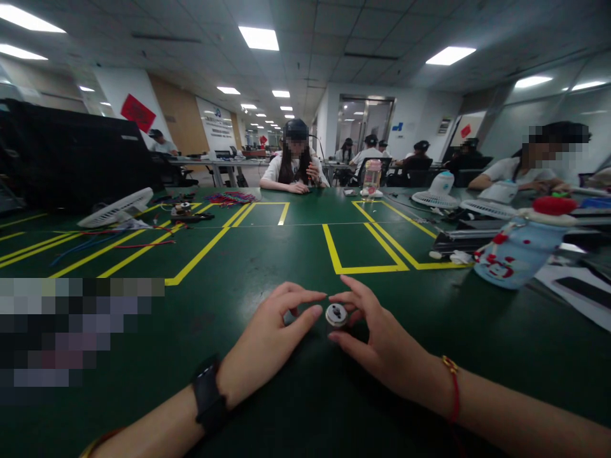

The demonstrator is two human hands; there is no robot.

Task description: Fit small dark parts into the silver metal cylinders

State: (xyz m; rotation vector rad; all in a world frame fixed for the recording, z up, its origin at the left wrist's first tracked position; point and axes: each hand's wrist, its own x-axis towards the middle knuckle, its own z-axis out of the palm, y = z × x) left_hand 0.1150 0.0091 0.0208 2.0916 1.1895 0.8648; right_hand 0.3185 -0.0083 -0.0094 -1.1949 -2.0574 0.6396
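Observation:
A small round metal piece point(337, 314) with a pale top and a dark, slot-like shape in its middle stands upright on the green table. My left hand point(281, 321), wearing a black watch, is left of the piece, its thumb and index finger apart and nothing between them. Around the right side of the piece curve the spread fingers of my right hand point(377, 327). Its thumb lies near the lower side of the piece and a fingertip near the upper side; whether they touch it I cannot tell. A red cord bracelet point(453, 388) circles my right wrist.
Yellow tape lines point(372, 270) mark the green tabletop point(267, 254). At the right stand a blue snowman-shaped bottle point(520, 251) and white fans point(436, 191). Loose wires point(114, 245) and a white fan point(117, 208) lie left. A person point(293, 165) sits opposite.

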